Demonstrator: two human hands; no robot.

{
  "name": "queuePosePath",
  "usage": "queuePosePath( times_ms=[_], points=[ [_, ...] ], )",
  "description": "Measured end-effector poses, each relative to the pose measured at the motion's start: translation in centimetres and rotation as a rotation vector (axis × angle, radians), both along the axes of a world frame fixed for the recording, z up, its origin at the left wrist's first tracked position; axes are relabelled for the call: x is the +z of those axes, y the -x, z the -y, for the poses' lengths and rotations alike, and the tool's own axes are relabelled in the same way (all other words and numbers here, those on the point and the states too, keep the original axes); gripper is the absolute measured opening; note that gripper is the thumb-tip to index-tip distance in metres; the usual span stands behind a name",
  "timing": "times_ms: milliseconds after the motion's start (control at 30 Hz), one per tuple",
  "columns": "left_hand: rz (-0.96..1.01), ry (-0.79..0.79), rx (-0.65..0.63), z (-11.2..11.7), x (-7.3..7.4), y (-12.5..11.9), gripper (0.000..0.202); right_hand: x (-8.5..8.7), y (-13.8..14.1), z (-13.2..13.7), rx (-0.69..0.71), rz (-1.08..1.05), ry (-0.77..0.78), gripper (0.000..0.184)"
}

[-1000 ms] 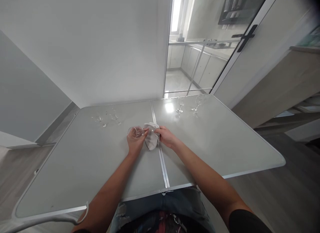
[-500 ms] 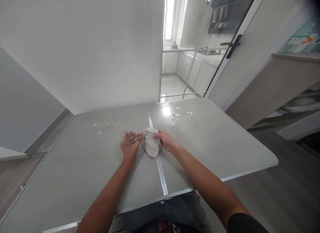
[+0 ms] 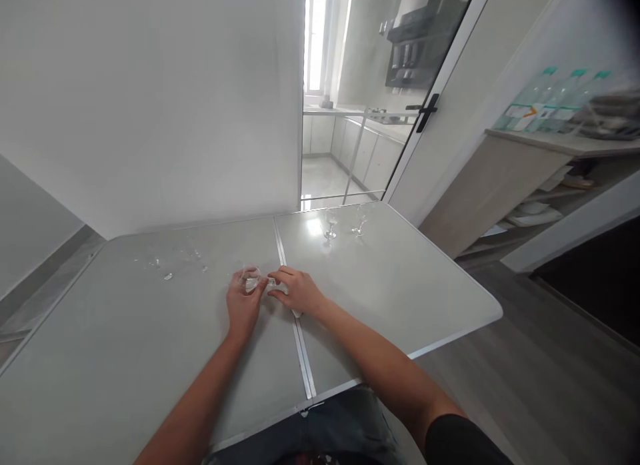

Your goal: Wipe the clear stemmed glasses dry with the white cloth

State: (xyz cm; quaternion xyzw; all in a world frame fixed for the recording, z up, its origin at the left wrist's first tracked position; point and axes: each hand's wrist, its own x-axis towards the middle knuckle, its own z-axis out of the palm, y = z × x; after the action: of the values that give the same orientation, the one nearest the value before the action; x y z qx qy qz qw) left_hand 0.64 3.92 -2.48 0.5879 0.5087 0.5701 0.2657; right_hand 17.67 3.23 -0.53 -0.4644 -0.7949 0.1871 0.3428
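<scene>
A clear stemmed glass point(image 3: 251, 283) lies sideways between my two hands, over the table's middle. My left hand point(image 3: 243, 302) is closed round its bowl. At the stem and foot end, my right hand point(image 3: 301, 292) is closed with thumb and fingers curled. A white cloth point(image 3: 297, 314) shows only in part, below the right hand and between its fingers; the rest is hidden. Whether the right fingers touch the glass directly or through the cloth, I cannot tell.
Two stemmed glasses, one nearer point(image 3: 330, 225) and another point(image 3: 359, 222), stand at the table's back right. More clear glassware point(image 3: 167, 270) is at the back left, hard to make out. A metal seam point(image 3: 303, 358) crosses the table point(image 3: 400, 285). Bottles point(image 3: 535, 105) stand on a shelf to the right.
My right hand has turned over the glass's foot end and now covers most of the cloth, which was hanging in plain sight. The view has swung right.
</scene>
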Motion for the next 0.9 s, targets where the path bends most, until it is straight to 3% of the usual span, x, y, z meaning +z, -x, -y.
queuePosePath(
  times_ms=[167,267,367,467,533,667,900],
  points=[
    [-0.044,-0.041,-0.134,0.5,0.1,-0.2,0.019,-0.7,0.7,0.1,-0.069,0.305,0.074,0.016],
    [-0.106,-0.057,-0.173,0.6,0.1,-0.4,0.029,-0.3,-0.4,-0.6,-0.143,0.302,0.087,0.018],
    [-0.063,-0.002,-0.151,0.4,-0.1,-0.3,0.04,0.3,-3.8,-1.8,-0.407,0.172,0.105,0.022],
    [-0.017,0.057,-0.088,0.2,-0.5,0.0,0.03,0.5,-8.4,-3.2,-0.742,0.076,0.153,0.026],
    [-0.005,0.08,-0.068,0.0,-0.9,0.1,0.029,0.3,-11.2,-3.9,-0.884,0.051,0.2,0.024],
    [0.032,0.105,-0.063,-0.3,-1.6,0.2,0.034,-0.6,-14.2,-4.5,-0.961,0.054,0.256,0.024],
    [0.04,0.103,-0.068,-0.4,-2.0,0.3,0.043,-1.8,-14.7,-4.7,-0.993,0.061,0.297,0.022]
  ],
)
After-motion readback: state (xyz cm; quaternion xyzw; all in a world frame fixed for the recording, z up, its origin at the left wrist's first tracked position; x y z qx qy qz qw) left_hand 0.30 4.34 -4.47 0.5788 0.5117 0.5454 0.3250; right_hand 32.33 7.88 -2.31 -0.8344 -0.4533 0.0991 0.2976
